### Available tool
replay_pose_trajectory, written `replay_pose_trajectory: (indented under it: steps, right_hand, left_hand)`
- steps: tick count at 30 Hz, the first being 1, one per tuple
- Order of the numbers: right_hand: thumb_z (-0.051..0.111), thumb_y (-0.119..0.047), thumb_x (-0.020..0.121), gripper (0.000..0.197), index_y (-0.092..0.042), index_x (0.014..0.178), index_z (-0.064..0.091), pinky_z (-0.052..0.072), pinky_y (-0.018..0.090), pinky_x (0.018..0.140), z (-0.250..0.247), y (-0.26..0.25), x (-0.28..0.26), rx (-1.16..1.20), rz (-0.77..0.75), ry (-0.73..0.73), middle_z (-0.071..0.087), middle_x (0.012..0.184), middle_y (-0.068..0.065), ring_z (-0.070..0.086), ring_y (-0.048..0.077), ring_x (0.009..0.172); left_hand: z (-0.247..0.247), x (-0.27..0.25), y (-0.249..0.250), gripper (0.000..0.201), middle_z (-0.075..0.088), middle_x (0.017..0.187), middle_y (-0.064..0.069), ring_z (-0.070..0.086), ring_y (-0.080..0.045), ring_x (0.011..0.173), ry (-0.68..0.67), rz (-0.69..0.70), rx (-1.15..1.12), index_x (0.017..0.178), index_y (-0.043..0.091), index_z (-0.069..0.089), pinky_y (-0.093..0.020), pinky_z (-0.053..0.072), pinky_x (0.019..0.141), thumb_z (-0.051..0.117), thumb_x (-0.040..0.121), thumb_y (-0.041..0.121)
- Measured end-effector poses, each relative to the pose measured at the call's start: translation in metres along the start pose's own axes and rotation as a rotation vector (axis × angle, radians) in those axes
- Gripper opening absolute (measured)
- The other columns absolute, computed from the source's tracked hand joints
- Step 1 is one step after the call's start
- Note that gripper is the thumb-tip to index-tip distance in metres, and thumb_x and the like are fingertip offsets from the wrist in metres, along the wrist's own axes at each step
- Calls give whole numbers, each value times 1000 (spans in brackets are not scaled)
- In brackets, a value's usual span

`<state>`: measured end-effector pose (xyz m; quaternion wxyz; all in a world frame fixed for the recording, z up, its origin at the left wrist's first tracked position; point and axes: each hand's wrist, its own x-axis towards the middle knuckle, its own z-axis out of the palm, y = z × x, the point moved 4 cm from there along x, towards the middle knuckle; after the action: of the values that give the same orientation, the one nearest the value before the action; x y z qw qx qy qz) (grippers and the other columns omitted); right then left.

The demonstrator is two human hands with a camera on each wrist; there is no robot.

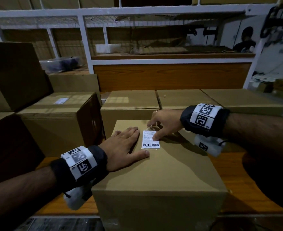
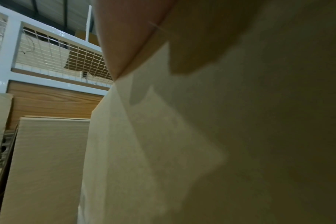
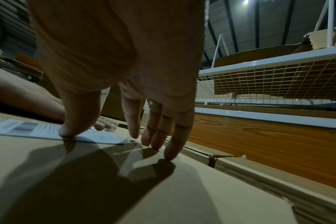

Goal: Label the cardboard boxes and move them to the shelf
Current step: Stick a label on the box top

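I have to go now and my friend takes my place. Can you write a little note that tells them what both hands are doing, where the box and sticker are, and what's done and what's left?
Left hand: flat on top of the front box, steadying it.
Right hand: thumb and fingertips press the barcode label onto the box top; it grips nothing.
The label lies on the box's far half, between the hands; its far end looks not yet flat.
Done: one box on the left already carries a label.
Left: smooth this label down, move the box to the shelf, and probably label the boxes behind, which show none.
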<state>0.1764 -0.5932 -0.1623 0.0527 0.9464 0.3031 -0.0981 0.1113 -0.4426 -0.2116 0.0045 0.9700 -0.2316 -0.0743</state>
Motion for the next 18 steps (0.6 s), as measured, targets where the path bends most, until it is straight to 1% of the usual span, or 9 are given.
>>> replay_pose_trajectory:
  steps: [2, 4, 6, 8, 10, 13, 15, 18]
  right_hand:
    - [67, -47, 84, 61, -17, 135, 53, 49, 32, 89, -1, 0, 2, 35, 2, -6, 56, 124, 1, 54, 18, 108]
    - [70, -46, 82, 60, -19, 133, 55, 48, 29, 86, -2, 1, 4, 70, 7, -3, 56, 121, -1, 53, 16, 106]
    - [73, -45, 79, 55, -19, 126, 59, 48, 29, 84, -3, 1, 5, 98, 14, 3, 58, 116, -1, 54, 16, 103]
    - [75, -42, 78, 47, -18, 116, 63, 49, 32, 84, -4, 1, 6, 132, 6, 5, 63, 109, 0, 57, 18, 100]
    - [76, -39, 78, 39, -15, 106, 65, 50, 32, 82, -4, 0, 7, 167, -10, 3, 66, 101, 1, 59, 19, 95]
    - [76, -37, 78, 35, -14, 103, 67, 51, 29, 78, -4, 1, 8, 204, 7, 0, 67, 94, -2, 60, 15, 88]
    - [75, -35, 80, 28, -14, 97, 68, 51, 28, 77, -4, 3, 9, 248, 26, 0, 67, 90, -3, 59, 13, 84]
    - [70, -31, 85, 20, -12, 92, 68, 47, 24, 68, -3, 3, 11, 280, 53, 2, 65, 83, -1, 55, 10, 76]
  left_hand:
    - [1, 0, -1, 108, -3, 161, 1, 0, -10, 147, 8, 2, 8, 153, 18, -2, -35, 6, 119, 8, 68, 85]
    - [2, 1, -2, 115, -1, 161, 1, 2, -10, 146, 27, 6, 14, 153, 18, 0, -35, 7, 119, 2, 61, 88]
    - [2, 1, -3, 117, 1, 161, 1, 4, -10, 146, 45, 11, 12, 153, 18, 1, -35, 8, 119, 0, 59, 87]
    - [2, 1, -3, 118, 1, 161, 1, 4, -10, 146, 55, 10, 6, 153, 18, 1, -34, 8, 119, 0, 58, 88]
    - [3, 1, -3, 118, 0, 161, 1, 4, -10, 146, 60, 9, 3, 153, 19, 1, -34, 8, 119, 1, 58, 88]
    - [4, 3, -4, 115, 0, 161, 2, 4, -10, 146, 63, 2, -6, 153, 19, 2, -34, 7, 119, 4, 61, 88]
    - [4, 3, -4, 112, 0, 161, 3, 4, -10, 146, 63, -4, -6, 153, 19, 2, -34, 7, 119, 10, 65, 87]
    - [3, 2, -3, 109, 1, 161, 3, 5, -10, 146, 65, -6, -9, 154, 19, 3, -34, 7, 119, 14, 68, 85]
